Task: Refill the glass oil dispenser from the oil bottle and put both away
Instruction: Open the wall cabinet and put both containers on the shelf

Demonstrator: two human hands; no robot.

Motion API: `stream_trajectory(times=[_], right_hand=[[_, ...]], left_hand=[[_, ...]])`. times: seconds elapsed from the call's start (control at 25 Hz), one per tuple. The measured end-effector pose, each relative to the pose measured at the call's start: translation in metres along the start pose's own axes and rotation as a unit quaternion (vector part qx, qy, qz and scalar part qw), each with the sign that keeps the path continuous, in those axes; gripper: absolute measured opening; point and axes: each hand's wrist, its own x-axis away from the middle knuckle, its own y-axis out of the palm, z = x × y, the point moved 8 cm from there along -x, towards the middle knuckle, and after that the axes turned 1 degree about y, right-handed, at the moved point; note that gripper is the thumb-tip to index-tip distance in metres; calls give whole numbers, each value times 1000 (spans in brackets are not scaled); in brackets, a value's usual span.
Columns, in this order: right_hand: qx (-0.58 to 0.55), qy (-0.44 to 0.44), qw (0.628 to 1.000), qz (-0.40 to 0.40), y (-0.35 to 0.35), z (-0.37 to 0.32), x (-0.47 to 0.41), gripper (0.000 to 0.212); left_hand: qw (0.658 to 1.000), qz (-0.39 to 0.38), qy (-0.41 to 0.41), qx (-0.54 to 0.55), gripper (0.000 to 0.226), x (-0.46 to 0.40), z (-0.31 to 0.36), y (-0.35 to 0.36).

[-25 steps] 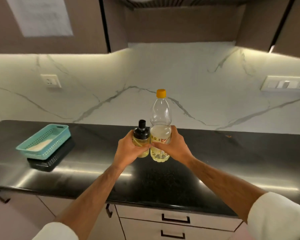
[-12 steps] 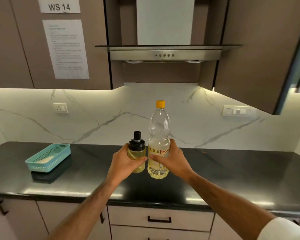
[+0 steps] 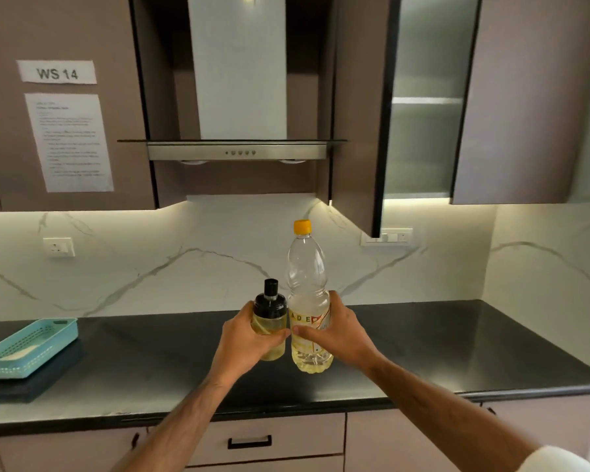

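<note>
My left hand (image 3: pixel 244 340) grips the glass oil dispenser (image 3: pixel 270 320), a short jar with a black pump cap and yellow oil inside. Right beside it, touching, is the tall clear plastic oil bottle (image 3: pixel 308 287) with a yellow cap, held upright around its label by my right hand (image 3: pixel 338 333). The bottle is about a third full of pale oil. Both are held up above the black countertop (image 3: pixel 423 352), near its middle.
A teal plastic basket (image 3: pixel 28 345) sits on a dark tray at the counter's left. Above are wall cabinets, a range hood (image 3: pixel 235 151), and an upper cabinet with a frosted glass door (image 3: pixel 423 97) at the right. Drawers run below the counter's front edge.
The view has tilted upward, bringing the hood and upper cabinets into sight. Both hands still hold the dispenser and bottle side by side, and have lifted them off the counter.
</note>
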Motion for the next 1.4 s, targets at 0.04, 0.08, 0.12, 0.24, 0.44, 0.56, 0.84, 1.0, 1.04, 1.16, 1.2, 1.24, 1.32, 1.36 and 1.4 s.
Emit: stream_trajectory(times=[0.04, 0.08, 0.12, 0.24, 0.44, 0.56, 0.84, 1.0, 1.04, 1.16, 1.2, 1.24, 1.32, 1.36, 1.4], right_hand=[[0, -3, 1000, 2, -18, 8, 8, 85], [-1, -5, 1000, 4, -39, 20, 16, 85], [0, -6, 1000, 7, -63, 32, 26, 85], [-1, -13, 1000, 14, -130, 61, 45, 88], [-17, -24, 999, 43, -245, 97, 42, 81], [-15, -31, 998, 54, -295, 113, 22, 82], [6, -59, 993, 97, -369, 137, -58, 76], [17, -64, 990, 125, -402, 154, -122, 90], [21, -65, 989, 130, -412, 157, -141, 91], [26, -61, 987, 147, -439, 168, -199, 92], [24, -57, 986, 157, -449, 171, -215, 91], [22, -55, 984, 166, -459, 176, -233, 90], [19, -57, 984, 168, -473, 184, -267, 86], [20, -62, 984, 167, -480, 188, -284, 84], [20, -67, 984, 166, -487, 193, -300, 81]], left_hand=[[1000, 0, 3, 3, 60, 3, 13, 16], [1000, 0, 10, 4, 59, 6, 28, 35], [1000, 0, 14, 6, 58, 10, 43, 58], [1000, 3, 18, 22, 57, 17, 84, 119], [999, 8, 23, 41, 53, 3, 151, 209], [999, 12, 29, 33, 53, -18, 181, 244], [998, 36, 59, 10, 56, -118, 229, 292], [996, 43, 76, 8, 51, -190, 242, 317], [996, 47, 78, 11, 50, -212, 245, 323], [995, 64, 76, 28, 47, -277, 250, 337], [994, 69, 75, 31, 47, -296, 250, 342], [994, 74, 74, 32, 47, -316, 249, 348], [994, 81, 67, 27, 48, -351, 246, 359], [994, 84, 65, 18, 49, -366, 246, 365], [994, 87, 65, 7, 49, -381, 246, 370]])
